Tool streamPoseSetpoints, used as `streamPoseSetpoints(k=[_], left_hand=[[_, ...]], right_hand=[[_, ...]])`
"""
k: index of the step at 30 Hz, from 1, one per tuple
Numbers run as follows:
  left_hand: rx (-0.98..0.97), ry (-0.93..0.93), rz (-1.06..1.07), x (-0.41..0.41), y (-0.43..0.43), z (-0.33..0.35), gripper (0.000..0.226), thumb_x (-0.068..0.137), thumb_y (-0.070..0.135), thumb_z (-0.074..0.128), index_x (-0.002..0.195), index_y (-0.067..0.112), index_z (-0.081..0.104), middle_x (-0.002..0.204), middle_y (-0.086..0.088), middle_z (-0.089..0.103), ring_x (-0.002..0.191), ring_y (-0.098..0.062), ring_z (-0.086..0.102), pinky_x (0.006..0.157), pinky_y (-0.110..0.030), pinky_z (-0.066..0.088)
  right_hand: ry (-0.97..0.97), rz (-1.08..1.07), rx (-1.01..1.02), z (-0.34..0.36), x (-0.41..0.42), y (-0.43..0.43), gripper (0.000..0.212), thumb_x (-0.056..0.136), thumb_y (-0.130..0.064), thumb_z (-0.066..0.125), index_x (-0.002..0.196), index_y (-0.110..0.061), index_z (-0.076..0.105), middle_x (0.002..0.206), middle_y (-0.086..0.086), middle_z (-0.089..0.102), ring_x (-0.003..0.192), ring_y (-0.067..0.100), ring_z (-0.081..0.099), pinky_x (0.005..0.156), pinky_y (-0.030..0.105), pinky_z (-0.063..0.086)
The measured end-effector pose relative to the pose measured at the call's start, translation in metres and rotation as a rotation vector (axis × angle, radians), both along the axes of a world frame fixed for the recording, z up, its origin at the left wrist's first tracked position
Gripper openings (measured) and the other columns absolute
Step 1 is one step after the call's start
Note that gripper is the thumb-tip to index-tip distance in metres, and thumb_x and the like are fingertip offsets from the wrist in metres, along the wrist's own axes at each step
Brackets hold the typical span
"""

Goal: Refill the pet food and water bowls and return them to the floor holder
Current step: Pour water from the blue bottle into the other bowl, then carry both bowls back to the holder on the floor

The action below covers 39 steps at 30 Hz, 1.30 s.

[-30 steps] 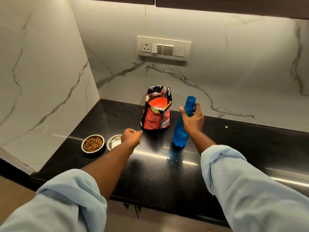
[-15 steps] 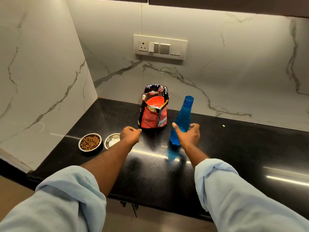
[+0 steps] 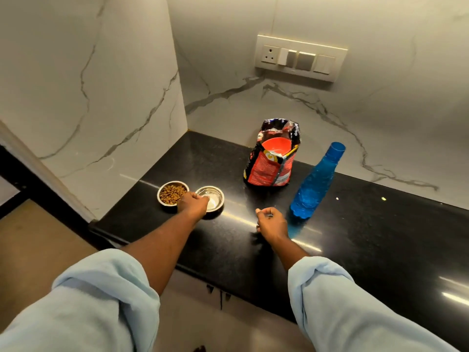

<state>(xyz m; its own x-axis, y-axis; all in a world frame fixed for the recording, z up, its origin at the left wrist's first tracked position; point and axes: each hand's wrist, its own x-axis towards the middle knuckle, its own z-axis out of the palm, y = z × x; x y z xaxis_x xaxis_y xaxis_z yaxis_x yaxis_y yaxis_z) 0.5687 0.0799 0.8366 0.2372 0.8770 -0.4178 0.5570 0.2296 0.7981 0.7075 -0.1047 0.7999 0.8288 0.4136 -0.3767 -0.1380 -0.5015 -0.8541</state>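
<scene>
Two small steel bowls sit side by side on the black counter [image 3: 355,237]. The left food bowl [image 3: 170,193] holds brown kibble. The right water bowl [image 3: 215,198] looks shiny inside. My left hand [image 3: 193,205] pinches the near-left rim of the water bowl. Holding nothing, my right hand [image 3: 272,223] hovers over the counter with its fingers loosely curled, just left of the blue water bottle [image 3: 314,184]. That bottle stands upright without a cap. Behind the bowls stands the opened red pet food bag [image 3: 271,168], with an orange scoop [image 3: 275,148] inside it.
Marble walls close the counter at the left and back, and a switch panel [image 3: 300,57] is on the back wall. The counter's front edge [image 3: 157,252] runs diagonally, with cabinet fronts below it. Brown floor [image 3: 38,250] lies at the lower left.
My right hand has let go of the blue bottle and drawn back to the left. My left hand has moved left onto the water bowl's rim. The view has swung left.
</scene>
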Motion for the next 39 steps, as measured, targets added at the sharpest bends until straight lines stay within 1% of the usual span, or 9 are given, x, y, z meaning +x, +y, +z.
streamPoseSetpoints(k=[4, 7, 10, 12, 15, 19, 26, 35, 39], left_hand=[[0.009, 0.031, 0.096, -0.028, 0.014, -0.012, 0.019, 0.090, 0.029, 0.075, 0.082, 0.016, 0.063, 0.101, -0.017, 0.076, 0.095, -0.033, 0.076, 0.094, -0.045, 0.062], [-0.022, 0.051, 0.142, -0.049, 0.030, -0.020, 0.016, 0.090, 0.029, 0.076, 0.092, 0.014, 0.069, 0.108, -0.014, 0.074, 0.099, -0.033, 0.075, 0.096, -0.045, 0.061], [-0.027, 0.086, 0.162, -0.062, 0.043, -0.027, 0.019, 0.090, 0.030, 0.077, 0.095, 0.014, 0.069, 0.109, -0.014, 0.076, 0.100, -0.032, 0.076, 0.097, -0.046, 0.060], [-0.036, 0.097, 0.183, -0.068, 0.051, -0.032, 0.018, 0.092, 0.029, 0.075, 0.092, 0.015, 0.063, 0.106, -0.015, 0.076, 0.092, -0.030, 0.078, 0.095, -0.045, 0.062], [-0.083, 0.076, 0.200, -0.076, 0.062, -0.038, 0.020, 0.098, 0.025, 0.068, 0.111, 0.012, 0.059, 0.116, -0.015, 0.071, 0.085, -0.030, 0.079, 0.080, -0.038, 0.063], [-0.149, 0.017, 0.211, -0.079, 0.075, -0.043, 0.025, 0.104, 0.021, 0.059, 0.125, 0.012, 0.049, 0.125, -0.014, 0.067, 0.085, -0.030, 0.079, 0.056, -0.029, 0.052], [-0.228, -0.065, 0.220, -0.073, 0.090, -0.046, 0.026, 0.106, 0.020, 0.055, 0.130, 0.014, 0.046, 0.103, -0.011, 0.073, 0.083, -0.032, 0.080, 0.046, -0.025, 0.048], [-0.250, -0.069, 0.245, -0.069, 0.109, -0.051, 0.014, 0.106, 0.022, 0.054, 0.119, 0.017, 0.056, 0.117, -0.016, 0.074, 0.067, -0.030, 0.080, 0.035, -0.021, 0.046], [-0.251, -0.074, 0.234, -0.071, 0.113, -0.052, 0.007, 0.106, 0.018, 0.055, 0.112, 0.016, 0.059, 0.113, -0.015, 0.075, 0.064, -0.028, 0.080, 0.035, -0.021, 0.045]], right_hand=[[0.045, 0.067, -0.042, -0.005, -0.014, 0.025, 0.023, 0.099, -0.030, 0.069, 0.106, -0.009, 0.071, 0.102, 0.018, 0.078, 0.087, 0.033, 0.077, 0.092, 0.046, 0.063], [0.066, 0.117, -0.063, -0.010, -0.025, 0.044, 0.023, 0.099, -0.028, 0.068, 0.106, -0.007, 0.071, 0.098, 0.018, 0.079, 0.070, 0.026, 0.074, 0.074, 0.036, 0.058], [0.068, 0.140, -0.069, -0.014, -0.034, 0.062, 0.022, 0.100, -0.029, 0.067, 0.104, -0.007, 0.070, 0.094, 0.015, 0.080, 0.066, 0.023, 0.074, 0.068, 0.033, 0.054], [0.087, 0.145, -0.068, -0.016, -0.039, 0.075, 0.019, 0.101, -0.030, 0.067, 0.102, -0.011, 0.070, 0.093, 0.013, 0.080, 0.067, 0.023, 0.075, 0.065, 0.033, 0.055], [0.119, 0.136, -0.038, -0.019, -0.045, 0.092, 0.018, 0.103, -0.030, 0.066, 0.102, -0.012, 0.069, 0.092, 0.012, 0.080, 0.065, 0.022, 0.073, 0.062, 0.034, 0.055], [0.170, 0.121, -0.006, -0.023, -0.049, 0.110, 0.018, 0.105, -0.031, 0.064, 0.113, -0.016, 0.063, 0.090, 0.013, 0.079, 0.064, 0.023, 0.073, 0.053, 0.030, 0.054], [0.171, 0.052, 0.004, -0.030, -0.051, 0.130, 0.012, 0.109, -0.028, 0.056, 0.118, -0.021, 0.055, 0.090, 0.011, 0.080, 0.064, 0.025, 0.076, 0.053, 0.030, 0.051], [0.120, -0.065, 0.028, -0.038, -0.055, 0.132, 0.018, 0.107, -0.022, 0.059, 0.126, -0.022, 0.058, 0.089, 0.009, 0.080, 0.065, 0.023, 0.076, 0.058, 0.029, 0.051], [0.111, -0.075, -0.002, -0.038, -0.055, 0.136, 0.020, 0.108, -0.020, 0.057, 0.127, -0.021, 0.057, 0.087, 0.009, 0.080, 0.063, 0.021, 0.075, 0.056, 0.027, 0.049]])
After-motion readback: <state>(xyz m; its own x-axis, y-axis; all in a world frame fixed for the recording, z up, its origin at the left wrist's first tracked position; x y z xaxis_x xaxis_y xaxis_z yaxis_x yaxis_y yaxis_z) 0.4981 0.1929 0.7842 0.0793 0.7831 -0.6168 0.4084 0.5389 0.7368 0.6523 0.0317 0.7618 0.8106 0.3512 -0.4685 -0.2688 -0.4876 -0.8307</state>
